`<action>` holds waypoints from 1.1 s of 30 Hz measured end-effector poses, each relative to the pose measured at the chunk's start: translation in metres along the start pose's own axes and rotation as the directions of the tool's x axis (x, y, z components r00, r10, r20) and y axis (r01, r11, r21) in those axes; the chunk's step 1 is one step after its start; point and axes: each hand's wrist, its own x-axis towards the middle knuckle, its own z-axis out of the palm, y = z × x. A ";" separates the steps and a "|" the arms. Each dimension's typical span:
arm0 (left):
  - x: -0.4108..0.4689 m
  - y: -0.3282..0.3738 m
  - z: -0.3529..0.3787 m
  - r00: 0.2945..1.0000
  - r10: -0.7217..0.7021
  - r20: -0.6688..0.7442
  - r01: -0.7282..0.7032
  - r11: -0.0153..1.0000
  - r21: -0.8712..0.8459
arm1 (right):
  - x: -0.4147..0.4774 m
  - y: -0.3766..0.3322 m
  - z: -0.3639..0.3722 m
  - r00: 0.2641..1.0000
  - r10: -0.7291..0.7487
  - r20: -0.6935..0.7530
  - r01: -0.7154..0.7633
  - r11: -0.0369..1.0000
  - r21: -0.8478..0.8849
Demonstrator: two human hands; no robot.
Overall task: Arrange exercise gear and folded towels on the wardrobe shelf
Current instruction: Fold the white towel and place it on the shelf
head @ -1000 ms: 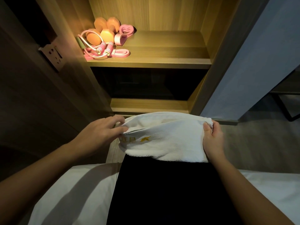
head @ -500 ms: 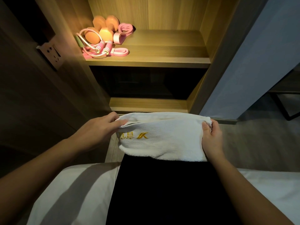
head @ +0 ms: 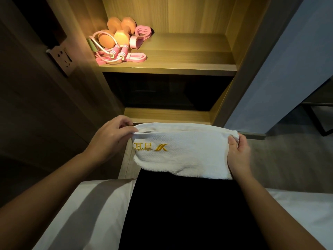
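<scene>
A folded white towel (head: 183,150) is held in front of the wardrobe, below its lower shelf (head: 167,115), with its long axis running left to right. Gold embroidered lettering (head: 150,147) is seen on the upper face, toward the left end, and appears upside down from the wearer's side. The fold line lies along the far edge; the terry hem lies along the near edge, over a black cloth (head: 189,213) that runs toward the camera across a white bed (head: 86,204).

The left hand (head: 111,139) is closed on the far left corner of the towel, the layers pinched between thumb and fingers. The right hand (head: 238,155) is closed on the right end, the thumb on top and the fingers wrapped beneath.

On the upper shelf (head: 189,56), which is lit, the exercise gear is grouped in the left rear corner: orange dumbbells (head: 115,35), a pink skipping rope (head: 115,53) with its handles pointing toward the front edge, and pink resistance bands (head: 139,37). The middle and right parts of that shelf are unoccupied up to the right side panel. The compartment beneath it is dark, and its contents cannot be told. A wall socket (head: 62,59) is mounted on the panel left of the wardrobe.
</scene>
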 end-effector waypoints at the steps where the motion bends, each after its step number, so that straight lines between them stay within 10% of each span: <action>1: -0.001 0.000 0.001 1.000 0.002 0.010 -0.002 1.000 -0.003 | 0.000 0.000 0.000 1.000 0.000 0.000 0.000 1.000 -0.003; 15: 0.044 -0.015 -0.057 0.960 0.025 0.279 -0.058 0.992 0.113 | 0.037 -0.077 -0.025 0.977 -0.212 0.019 0.210 0.976 0.059; 23: 0.174 -0.018 -0.213 0.986 -0.015 -0.165 0.073 0.933 0.352 | 0.108 -0.282 -0.084 0.768 -0.614 -0.181 0.637 0.760 0.127; 27: 0.203 0.006 -0.244 0.996 -0.066 -0.057 0.086 0.865 0.495 | 0.128 -0.327 -0.098 0.834 -0.551 -0.019 0.535 0.817 -0.217; 30: 0.221 0.006 -0.258 0.920 -0.043 -0.390 0.203 0.903 0.379 | 0.131 -0.352 -0.112 0.731 -0.650 -0.206 0.648 0.756 -0.085; 33: 0.214 0.011 -0.230 0.983 -0.101 -0.152 0.165 0.846 0.507 | 0.130 -0.334 -0.101 0.811 -0.584 -0.031 0.547 0.776 -0.313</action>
